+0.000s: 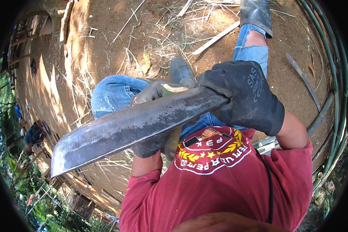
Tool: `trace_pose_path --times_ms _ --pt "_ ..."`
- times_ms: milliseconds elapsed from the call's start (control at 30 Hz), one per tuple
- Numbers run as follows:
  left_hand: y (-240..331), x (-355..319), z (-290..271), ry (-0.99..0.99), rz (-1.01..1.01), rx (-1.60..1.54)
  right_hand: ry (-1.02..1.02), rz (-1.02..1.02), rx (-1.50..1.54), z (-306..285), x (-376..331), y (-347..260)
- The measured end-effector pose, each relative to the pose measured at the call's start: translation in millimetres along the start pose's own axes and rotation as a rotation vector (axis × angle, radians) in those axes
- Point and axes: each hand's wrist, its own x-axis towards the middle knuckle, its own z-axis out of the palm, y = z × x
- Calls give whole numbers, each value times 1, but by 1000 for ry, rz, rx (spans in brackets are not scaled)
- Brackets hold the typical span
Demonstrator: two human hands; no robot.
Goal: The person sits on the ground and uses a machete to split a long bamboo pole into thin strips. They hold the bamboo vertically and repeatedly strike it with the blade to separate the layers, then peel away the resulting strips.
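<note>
My right hand, in a black work glove, is closed round the grip end of a machete. The handle is hidden inside the fist. Its broad, worn steel blade slants across my lap to the lower left, the wide tip out past my left knee. Behind the blade is my left hand, also gloved and partly covered by the steel. It is wrapped round a green bamboo piece, whose pale cut end shows above the blade. Whether the edge touches the bamboo cannot be made out.
My legs in blue jeans and dark rubber boots are stretched over brown dirt. Thin shavings and a pale split strip lie ahead. Long green bamboo poles curve along the right. Another person is far left.
</note>
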Motion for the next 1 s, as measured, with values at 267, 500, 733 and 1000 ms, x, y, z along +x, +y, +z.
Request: trace_pose_path --times_ms 267,500,733,1000 --pt "-23 5 -16 18 65 177 -42 -27 -14 -1 1 1" --pt "-19 3 -12 -14 -7 -35 -94 -50 147 1 6 8" --pt "29 -13 5 -182 63 -192 -39 158 -332 25 -9 84" --pt "8 9 2 80 -40 -20 143 536 182 -17 -1 57"
